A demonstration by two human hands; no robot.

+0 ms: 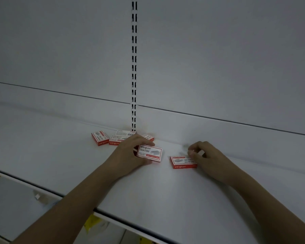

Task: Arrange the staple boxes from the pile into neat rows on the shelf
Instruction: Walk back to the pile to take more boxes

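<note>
Several small red-and-white staple boxes lie on a white shelf (77, 155). A loose pile (118, 139) sits at the back by the slotted upright, with one box (99, 138) at its left. My left hand (130, 154) grips a staple box (149, 153) between thumb and fingers, its label facing up. My right hand (203, 154) has its fingers curled at the right end of another staple box (182, 162) lying flat on the shelf, touching its far right corner.
A slotted metal upright (134, 67) runs up the grey back panel. The shelf's front edge (130, 220) runs diagonally across the lower left. Below it a lower shelf (16, 205) and yellow labels (92, 222) show.
</note>
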